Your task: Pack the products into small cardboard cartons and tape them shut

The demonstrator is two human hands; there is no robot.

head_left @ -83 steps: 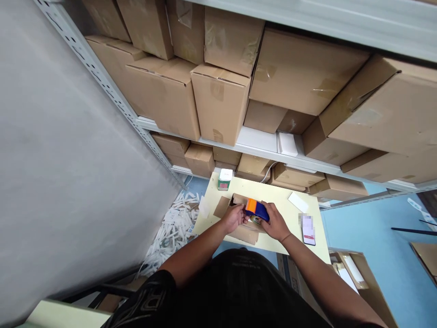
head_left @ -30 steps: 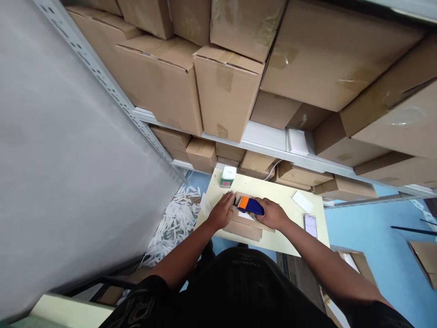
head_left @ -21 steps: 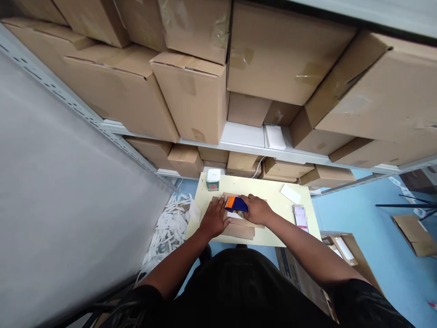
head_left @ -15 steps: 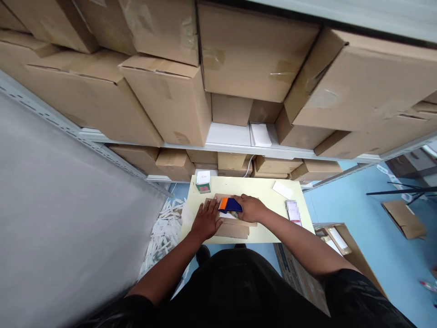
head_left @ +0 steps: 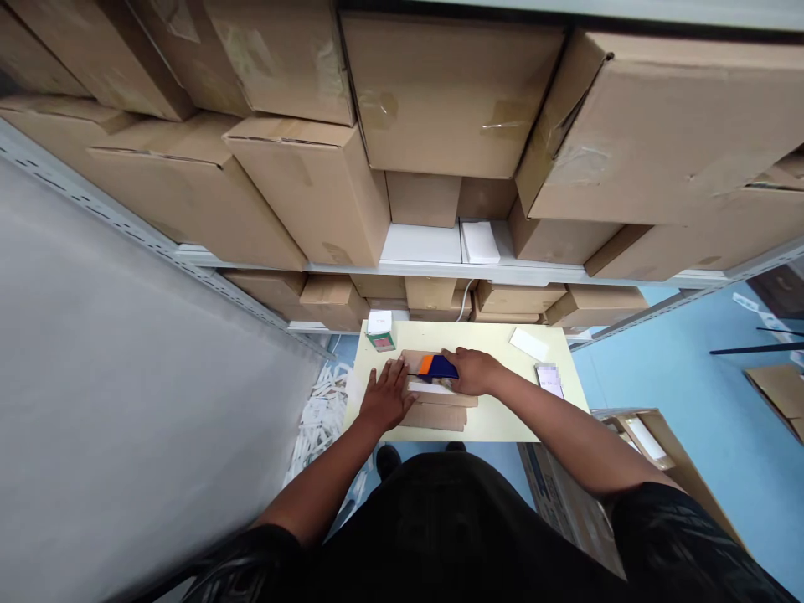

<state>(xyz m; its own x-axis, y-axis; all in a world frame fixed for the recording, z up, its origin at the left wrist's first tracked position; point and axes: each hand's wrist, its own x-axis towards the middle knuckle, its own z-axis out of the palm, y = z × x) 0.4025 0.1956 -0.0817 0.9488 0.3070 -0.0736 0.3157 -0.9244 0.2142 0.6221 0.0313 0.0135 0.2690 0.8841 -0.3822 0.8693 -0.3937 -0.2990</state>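
Observation:
My right hand [head_left: 472, 370] grips a dark-blue and orange tape dispenser [head_left: 440, 368], its fingers wrapped round the right end. The dispenser rests over a flat piece of brown cardboard [head_left: 433, 416] on the pale yellow table. A white strip [head_left: 430, 388] shows just below it, across the cardboard. My left hand [head_left: 385, 396] lies flat with fingers stretched out, pressing the cardboard's left edge. Its fingertips are close to the dispenser's orange end. The dispenser's underside is hidden.
A small white and green box [head_left: 380, 330] stands at the table's back left. On the right lie a white card [head_left: 528, 344] and a phone [head_left: 548, 379]. Shelves with cardboard boxes [head_left: 458, 100] rise behind. White scraps [head_left: 320, 410] cover the floor at left; an open carton [head_left: 659, 452] stands at right.
My right hand has shifted the tape dispenser slightly right, and more of the white strip shows below it. My left hand stays on the cardboard. The whole view has turned a little.

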